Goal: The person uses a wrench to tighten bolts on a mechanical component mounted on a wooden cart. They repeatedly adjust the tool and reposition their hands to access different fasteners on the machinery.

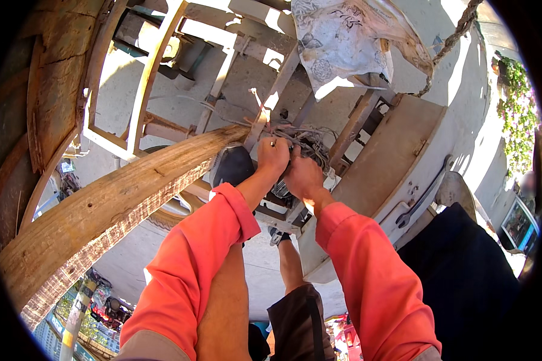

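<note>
My left hand point(273, 156) and my right hand point(304, 176) meet close together in the middle, fingers bent in a pinch. A small dark bit shows between their fingertips, too small to name. Just beyond and to the right of them lies a tangle of grey wires point(317, 143), partly covered by my right hand. Under the hands is a ribbed metal part point(281, 190), mostly hidden. A reddish wire end point(258, 99) sticks up beside a bar of the metal frame point(275, 96).
A thick wooden beam point(126, 183) slants in from the lower left, by a dark shoe point(233, 165). To the right, a brownish metal panel point(397, 150) has a large wrench point(426, 195) beside it. A printed white sack point(343, 45) and a rope point(462, 30) are at the far side.
</note>
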